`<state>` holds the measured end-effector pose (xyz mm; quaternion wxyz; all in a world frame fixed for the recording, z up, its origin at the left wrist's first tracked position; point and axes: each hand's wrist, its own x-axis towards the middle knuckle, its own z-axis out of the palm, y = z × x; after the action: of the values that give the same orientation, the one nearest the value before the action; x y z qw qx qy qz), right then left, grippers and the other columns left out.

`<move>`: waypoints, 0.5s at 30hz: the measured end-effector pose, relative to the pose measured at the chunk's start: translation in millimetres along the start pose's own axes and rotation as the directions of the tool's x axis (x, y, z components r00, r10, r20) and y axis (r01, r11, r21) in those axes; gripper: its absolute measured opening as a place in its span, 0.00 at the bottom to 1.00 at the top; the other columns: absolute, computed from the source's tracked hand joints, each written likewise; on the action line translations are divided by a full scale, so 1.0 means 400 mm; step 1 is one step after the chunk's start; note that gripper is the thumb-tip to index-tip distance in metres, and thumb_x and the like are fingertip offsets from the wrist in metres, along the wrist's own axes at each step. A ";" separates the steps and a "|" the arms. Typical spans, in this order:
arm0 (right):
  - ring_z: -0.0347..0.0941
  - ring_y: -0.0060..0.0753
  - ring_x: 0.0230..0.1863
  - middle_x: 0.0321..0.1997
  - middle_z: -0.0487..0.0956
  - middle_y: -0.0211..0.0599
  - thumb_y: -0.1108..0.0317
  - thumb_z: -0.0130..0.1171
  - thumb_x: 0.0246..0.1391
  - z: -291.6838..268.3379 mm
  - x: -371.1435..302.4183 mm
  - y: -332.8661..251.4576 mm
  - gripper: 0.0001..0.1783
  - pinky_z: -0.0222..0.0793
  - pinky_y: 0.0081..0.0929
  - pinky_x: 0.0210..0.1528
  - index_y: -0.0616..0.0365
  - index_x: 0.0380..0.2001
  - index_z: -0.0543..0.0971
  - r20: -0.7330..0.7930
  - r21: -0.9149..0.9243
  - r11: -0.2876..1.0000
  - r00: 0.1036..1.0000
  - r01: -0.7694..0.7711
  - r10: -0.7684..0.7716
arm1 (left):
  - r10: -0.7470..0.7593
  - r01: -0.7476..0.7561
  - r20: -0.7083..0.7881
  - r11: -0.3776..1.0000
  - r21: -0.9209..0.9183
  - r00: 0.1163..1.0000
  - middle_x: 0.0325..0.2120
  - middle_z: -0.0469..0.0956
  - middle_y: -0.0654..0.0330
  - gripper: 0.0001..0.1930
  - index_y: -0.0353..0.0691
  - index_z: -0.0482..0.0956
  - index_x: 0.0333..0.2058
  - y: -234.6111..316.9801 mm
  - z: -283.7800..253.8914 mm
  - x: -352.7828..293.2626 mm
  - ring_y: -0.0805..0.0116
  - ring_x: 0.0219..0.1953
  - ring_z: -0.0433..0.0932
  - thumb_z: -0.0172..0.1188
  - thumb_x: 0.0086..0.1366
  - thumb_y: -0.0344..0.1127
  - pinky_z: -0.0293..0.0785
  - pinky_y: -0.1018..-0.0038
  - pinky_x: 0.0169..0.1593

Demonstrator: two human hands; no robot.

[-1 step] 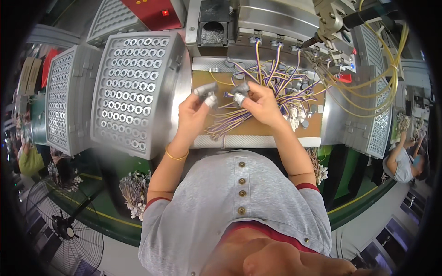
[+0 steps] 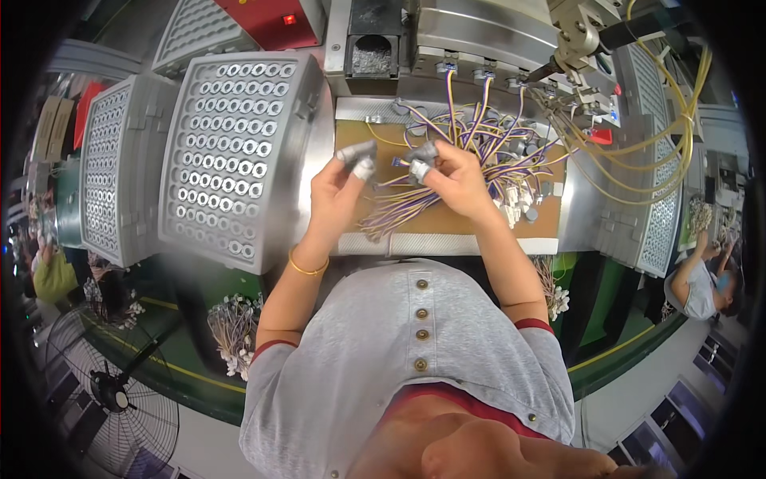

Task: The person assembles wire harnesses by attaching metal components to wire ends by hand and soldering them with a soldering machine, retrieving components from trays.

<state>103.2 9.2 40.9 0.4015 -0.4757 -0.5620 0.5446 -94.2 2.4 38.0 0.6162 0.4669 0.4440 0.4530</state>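
Observation:
Grey fingertip covers are on the thumbs and forefingers of both hands. My right hand [image 2: 456,180] pinches a small blue-and-white wire connector [image 2: 397,162], whose end pokes out leftward past the thumb. Facing it across a short gap is my left hand [image 2: 339,185], thumb and forefinger drawn together; whatever lies between them is too small to make out. Below and between the hands, a bundle of purple, yellow and white wires [image 2: 399,209] lies on the brown work board [image 2: 359,136]. More wires with white connectors [image 2: 517,195] and round grey parts [image 2: 511,148] spread to the right.
A grey tray of metal rings [image 2: 227,148] stands left of the board, with another ring tray [image 2: 108,172] beyond. At the back is a metal machine [image 2: 487,36] with wires hanging from its front. Yellow tubes [image 2: 686,120] loop at right. A fan [image 2: 116,395] stands lower left.
The thumb and forefinger of my left hand have closed slightly toward each other. The whole view has shifted a little; the connector stays in my right hand.

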 end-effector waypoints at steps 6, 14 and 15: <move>0.68 0.14 0.28 0.27 0.74 0.28 0.78 0.51 0.46 -0.014 -0.009 0.006 0.07 0.64 0.15 0.30 0.65 0.32 0.73 0.007 0.002 1.000 1.000 -0.007 0.007 | -0.099 0.067 0.116 0.964 0.257 0.988 0.29 0.74 0.63 0.18 0.36 0.74 0.40 -0.047 -0.008 -0.011 0.77 0.30 0.71 0.63 0.49 0.35 0.67 0.81 0.35; 0.68 0.14 0.27 0.26 0.74 0.27 0.76 0.54 0.45 -0.032 -0.022 0.003 0.05 0.64 0.15 0.29 0.64 0.29 0.75 -0.028 0.031 0.999 0.999 -0.015 0.016 | -0.105 0.067 0.041 0.840 0.539 0.994 0.25 0.74 0.57 0.14 0.35 0.76 0.33 -0.032 -0.018 -0.003 0.70 0.26 0.72 0.63 0.47 0.34 0.68 0.78 0.32; 0.68 0.14 0.27 0.26 0.74 0.27 0.76 0.54 0.45 -0.033 -0.024 -0.007 0.05 0.64 0.15 0.29 0.64 0.29 0.75 -0.040 0.024 1.000 0.999 -0.012 0.013 | -0.059 0.007 0.092 0.874 0.486 0.994 0.25 0.74 0.57 0.12 0.35 0.76 0.32 -0.041 -0.020 -0.007 0.70 0.25 0.72 0.62 0.48 0.32 0.68 0.77 0.31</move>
<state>118.0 3.0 45.4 0.4146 -0.4853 -0.5444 0.5443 -100.2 -1.4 21.1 0.5095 0.6216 0.5184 0.2921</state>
